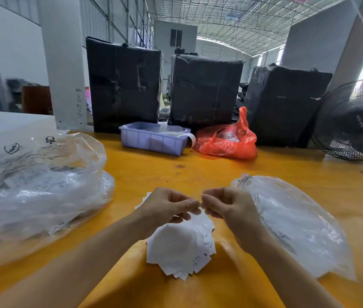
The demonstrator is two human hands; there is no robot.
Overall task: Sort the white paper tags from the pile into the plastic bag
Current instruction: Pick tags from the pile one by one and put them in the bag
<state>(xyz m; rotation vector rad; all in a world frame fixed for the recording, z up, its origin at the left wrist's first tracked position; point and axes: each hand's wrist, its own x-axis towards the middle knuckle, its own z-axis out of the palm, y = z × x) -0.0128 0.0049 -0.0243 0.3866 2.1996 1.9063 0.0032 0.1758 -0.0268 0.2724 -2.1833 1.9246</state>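
Observation:
A pile of white paper tags (180,247) lies on the yellow table (176,170) just in front of me, one marked with an "S". My left hand (167,206) and my right hand (227,206) hover above the pile with fingertips meeting, fingers curled. They seem to pinch something small between them, too small to make out. A clear plastic bag (296,223) holding white tags lies flat just right of my right hand. A bigger, crumpled clear bag (42,187) with printed sheets sits at the left.
A lilac plastic bin (154,138) and a red plastic bag (227,138) stand at the back of the table before three black-wrapped boxes (205,90). A black fan (354,121) is at the far right. A white block (2,130) sits at the back left.

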